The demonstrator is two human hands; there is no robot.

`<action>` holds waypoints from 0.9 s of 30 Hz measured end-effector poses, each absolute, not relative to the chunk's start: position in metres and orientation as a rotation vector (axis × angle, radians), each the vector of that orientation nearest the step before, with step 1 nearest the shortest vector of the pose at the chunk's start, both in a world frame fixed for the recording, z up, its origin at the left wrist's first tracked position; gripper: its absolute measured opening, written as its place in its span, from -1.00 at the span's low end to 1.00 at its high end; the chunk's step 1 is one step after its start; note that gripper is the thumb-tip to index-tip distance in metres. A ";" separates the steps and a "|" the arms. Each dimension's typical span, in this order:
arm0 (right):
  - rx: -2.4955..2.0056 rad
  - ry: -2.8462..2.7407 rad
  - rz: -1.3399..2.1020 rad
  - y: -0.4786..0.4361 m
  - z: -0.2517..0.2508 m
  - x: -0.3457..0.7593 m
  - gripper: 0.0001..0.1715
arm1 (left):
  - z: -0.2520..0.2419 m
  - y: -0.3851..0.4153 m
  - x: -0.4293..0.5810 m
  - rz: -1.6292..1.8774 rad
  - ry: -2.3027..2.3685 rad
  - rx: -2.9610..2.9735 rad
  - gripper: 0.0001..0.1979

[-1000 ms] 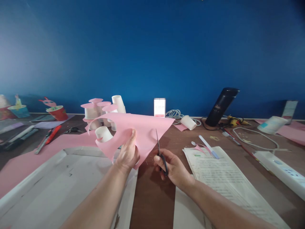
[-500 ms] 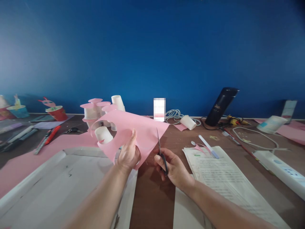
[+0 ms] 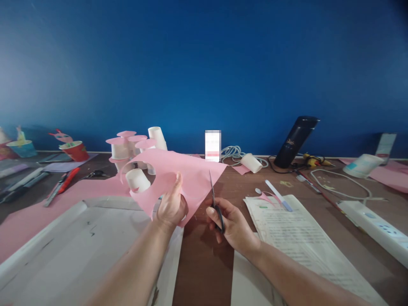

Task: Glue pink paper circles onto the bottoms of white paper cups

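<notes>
My left hand [image 3: 172, 205] grips a sheet of pink paper [image 3: 193, 170], thumb on top and fingers beneath. Rounded pieces are cut out of its left side and lower edge. In my right hand [image 3: 234, 225] is a pair of black-handled scissors [image 3: 216, 208], fingers in the loops, blades pointing up at the sheet's right part. Whether the blades are apart is hard to see. Through the large cut-out shows a white paper cup [image 3: 138, 180]. Behind the sheet stand several cups topped with pink discs [image 3: 121, 149], beside a taller white cup [image 3: 157, 137].
At left lie a red utility knife [image 3: 68, 180] and a red cup [image 3: 74, 151]. On the right are printed papers [image 3: 296, 238] with a pale marker [image 3: 279, 195], a tilted black bottle [image 3: 295, 142], a power strip [image 3: 379, 229] and a tipped cup [image 3: 251, 163]. A blue wall [image 3: 204, 76] rises behind.
The view has shifted very slightly, so the things at left sit a little further left. Both hands, the pink paper and the scissors stay almost where they were.
</notes>
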State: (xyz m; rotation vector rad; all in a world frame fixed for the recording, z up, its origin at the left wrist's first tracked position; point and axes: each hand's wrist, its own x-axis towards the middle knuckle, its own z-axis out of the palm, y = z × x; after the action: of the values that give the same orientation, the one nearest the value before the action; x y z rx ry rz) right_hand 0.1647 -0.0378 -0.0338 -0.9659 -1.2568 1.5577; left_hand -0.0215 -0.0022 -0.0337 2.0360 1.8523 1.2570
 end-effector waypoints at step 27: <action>-1.022 -1.268 1.573 -0.040 -0.026 0.167 -0.49 | -0.034 0.001 -0.025 1.479 1.633 2.058 -0.48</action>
State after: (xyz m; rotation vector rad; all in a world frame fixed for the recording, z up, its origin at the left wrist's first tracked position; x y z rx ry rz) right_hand 0.1671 -0.0400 -0.0257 -1.0225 -1.2676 1.5730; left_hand -0.0249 0.0012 -0.0341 2.0580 1.6331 1.4789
